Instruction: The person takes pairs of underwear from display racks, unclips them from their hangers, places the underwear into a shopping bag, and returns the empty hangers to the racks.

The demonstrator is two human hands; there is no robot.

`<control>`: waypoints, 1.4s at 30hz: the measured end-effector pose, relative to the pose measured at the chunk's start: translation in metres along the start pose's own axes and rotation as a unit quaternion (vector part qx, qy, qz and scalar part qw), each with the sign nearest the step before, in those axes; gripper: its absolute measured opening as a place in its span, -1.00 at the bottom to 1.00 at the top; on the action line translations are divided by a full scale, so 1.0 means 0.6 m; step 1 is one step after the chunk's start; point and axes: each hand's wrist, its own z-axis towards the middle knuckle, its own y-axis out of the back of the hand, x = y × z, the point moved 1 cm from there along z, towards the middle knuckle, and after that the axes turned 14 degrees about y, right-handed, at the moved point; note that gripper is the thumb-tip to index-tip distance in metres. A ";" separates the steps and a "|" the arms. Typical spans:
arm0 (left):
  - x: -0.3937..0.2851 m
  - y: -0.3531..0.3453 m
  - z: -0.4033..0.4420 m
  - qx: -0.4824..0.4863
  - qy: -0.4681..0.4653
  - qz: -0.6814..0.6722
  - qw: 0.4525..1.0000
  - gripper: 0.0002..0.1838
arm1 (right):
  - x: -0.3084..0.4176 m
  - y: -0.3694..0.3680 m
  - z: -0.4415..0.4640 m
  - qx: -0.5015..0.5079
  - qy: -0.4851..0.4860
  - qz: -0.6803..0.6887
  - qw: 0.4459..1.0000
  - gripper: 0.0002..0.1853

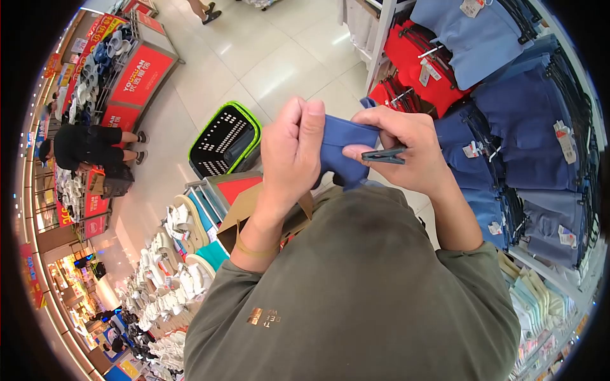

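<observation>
Near the centre of the head view, a blue cloth garment (346, 143) is stretched between my two hands. My left hand (295, 146) is closed on its left end, thumb on top. My right hand (406, 146) pinches the other end, and a dark clip, perhaps the end of a hanger (384, 155), lies between its thumb and fingers. The lower part of the garment hangs in front of my shirt and is partly hidden.
A black basket with a green rim (257, 120) stands on the tiled floor. Racks of hanging blue clothes (521, 127) and red clothes (422, 63) are at the right. Shoes (184, 228) fill a display at lower left. A person in black (82, 146) bends at a far-left stand.
</observation>
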 end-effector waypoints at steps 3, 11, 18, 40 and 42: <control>-0.010 -0.028 0.039 -0.013 0.013 0.003 1.000 -0.55 | -0.046 0.015 0.011 -0.015 0.072 -0.039 0.997 -0.66; -0.020 -0.086 0.134 -0.001 0.025 -0.027 0.999 -0.53 | -0.109 0.070 0.023 0.034 0.060 -0.171 0.983 -0.51; -0.007 -0.088 0.235 0.071 0.021 -0.030 0.997 -0.59 | -0.151 0.081 0.061 0.012 0.018 -0.218 0.976 -0.46; 0.018 -0.061 0.497 0.569 0.106 -0.211 0.787 -0.77 | -0.176 0.018 0.187 -0.238 -0.179 -0.031 0.954 -0.78; 0.012 -0.085 0.462 0.537 0.076 -0.227 0.809 -0.77 | -0.156 0.027 0.172 -0.241 -0.172 -0.055 0.954 -0.77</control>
